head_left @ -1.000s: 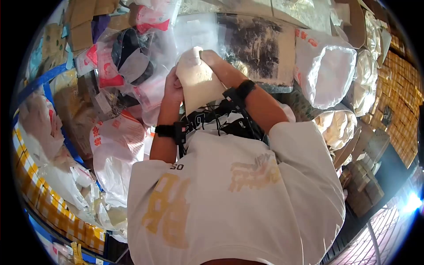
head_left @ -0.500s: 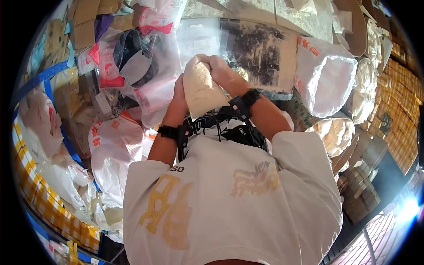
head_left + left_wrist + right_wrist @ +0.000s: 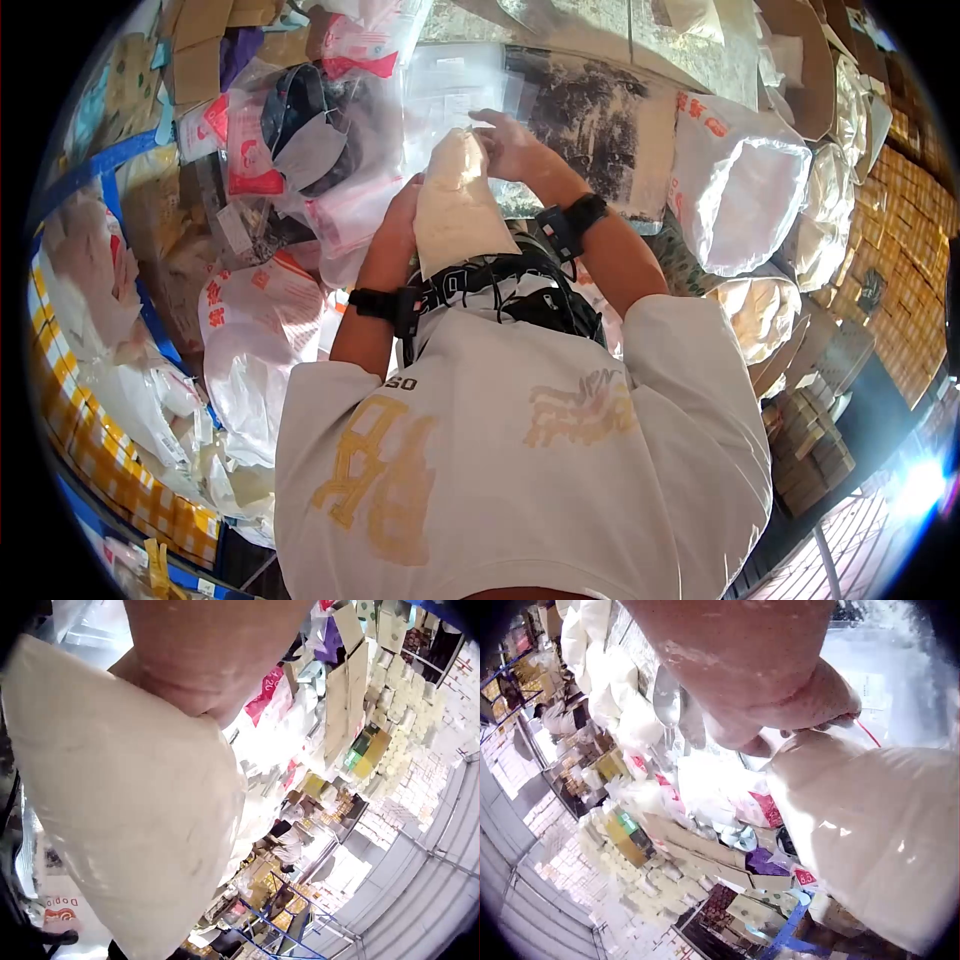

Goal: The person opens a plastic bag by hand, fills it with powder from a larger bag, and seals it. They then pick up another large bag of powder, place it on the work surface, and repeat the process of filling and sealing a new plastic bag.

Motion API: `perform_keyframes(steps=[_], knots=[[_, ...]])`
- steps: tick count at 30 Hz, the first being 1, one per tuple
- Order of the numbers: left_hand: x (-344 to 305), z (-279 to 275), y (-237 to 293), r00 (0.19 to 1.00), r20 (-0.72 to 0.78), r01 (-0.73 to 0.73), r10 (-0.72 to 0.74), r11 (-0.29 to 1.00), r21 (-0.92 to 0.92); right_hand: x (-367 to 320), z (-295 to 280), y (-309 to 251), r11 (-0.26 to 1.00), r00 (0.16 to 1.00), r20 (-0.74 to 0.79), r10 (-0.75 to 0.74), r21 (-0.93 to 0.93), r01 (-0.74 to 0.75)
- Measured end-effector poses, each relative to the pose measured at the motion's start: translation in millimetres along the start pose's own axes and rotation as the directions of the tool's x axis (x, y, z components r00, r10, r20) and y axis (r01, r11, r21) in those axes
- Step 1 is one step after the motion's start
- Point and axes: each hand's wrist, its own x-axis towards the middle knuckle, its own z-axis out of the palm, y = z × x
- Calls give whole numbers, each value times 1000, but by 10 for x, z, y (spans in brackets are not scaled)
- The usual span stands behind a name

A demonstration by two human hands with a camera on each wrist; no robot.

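A clear plastic bag [image 3: 460, 210] full of cream-coloured powder stands upright against the person's front, its narrow top pointing away. The left hand [image 3: 402, 210] grips the bag's left side, most of its fingers hidden behind it. At the bag's top edge is the right hand [image 3: 515, 150], fingers bent, and in the right wrist view its fingertips [image 3: 844, 720] lie right at the upper corner. A thin red line [image 3: 868, 733] runs from those fingertips along the bag's top. White dust marks the right hand's skin.
Clear flat bags [image 3: 450, 85] lie beyond the hands, beside a dark powder-dusted board [image 3: 590, 110]. An open white lined sack [image 3: 745, 190] stands to the right. Pink-printed bags [image 3: 255, 150] and a white sack [image 3: 260, 340] crowd the left. A metal scoop [image 3: 667, 697] shows in the right wrist view.
Both hands were together around the bag's top. The right hand has since shifted outward and opened its grasp somewhat, while the left hand has slid lower along the left side.
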Motion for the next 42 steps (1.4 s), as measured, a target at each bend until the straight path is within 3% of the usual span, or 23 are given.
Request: perform_keyframes(steps=[2,4,5,8,10,12,14,17,20,21,23,24,25,28,29,32,33,35,36,37,40,41,42], knots=[[-58,80,61,1000,9,26,-26,1000,1,6,9,-11,977,1000,23,-3,215,-2],[102,-103,39,997,51,-76,65,962,263,6,-40,-80,997,994,107,26,70,-33],[159,-166,37,991,80,-127,104,913,387,-22,-137,-280,981,984,164,74,-187,-43],[7,-9,21,993,-63,-72,102,926,369,152,-2,694,896,968,-19,248,383,-222],[16,-17,18,994,-49,-70,99,910,409,121,68,-258,649,738,-92,668,558,-517],[48,-17,32,994,-46,-75,104,905,420,95,146,-376,900,830,-348,436,197,-390],[89,-31,54,992,-57,-82,115,910,406,55,141,-537,904,881,-431,193,-272,-331],[175,-95,117,992,-65,-79,110,927,365,2,137,-600,903,860,-419,291,-176,-392],[212,-148,132,987,-93,-104,131,963,250,-161,142,-531,929,928,-226,297,291,-227],[256,-204,170,999,-24,-42,46,987,158,-199,140,-511,778,946,-121,301,605,-170],[249,-238,245,986,133,107,-105,994,-15,-273,206,-556,582,909,-94,405,794,-178],[173,-206,226,989,136,64,-60,998,-20,-300,255,-601,466,888,-70,454,868,-170],[91,-175,199,990,143,20,-16,1000,-24,-309,353,-499,565,886,-150,439,813,-143],[149,-64,191,998,58,38,-36,999,-34,-247,390,-328,850,801,-314,509,329,-411],[191,-45,194,998,10,66,-66,997,-39,-233,493,121,891,805,-406,432,332,-311],[-91,143,120,982,131,-156,136,975,158,-174,462,16,794,712,-418,564,37,-607],[-123,147,125,974,182,-159,135,979,126,-222,457,-34,852,787,-335,519,131,-506],[-52,-64,211,948,318,82,-17,978,-191,-386,422,-154,893,908,-190,374,339,-297],[-31,-96,217,969,242,-31,59,993,-118,-332,365,-248,627,883,-6,469,707,-328],[-22,-139,211,975,169,-138,142,990,-35,-279,307,-344,222,821,177,543,912,-344],[-157,-30,137,917,181,-397,356,861,318,-252,391,-896,172,746,125,654,936,-307],[-148,1,123,900,203,-435,386,822,367,-367,419,-920,627,858,-141,494,741,-239],[-118,2,107,901,200,-432,385,835,341,-519,416,-917,925,930,-301,212,368,-92]])
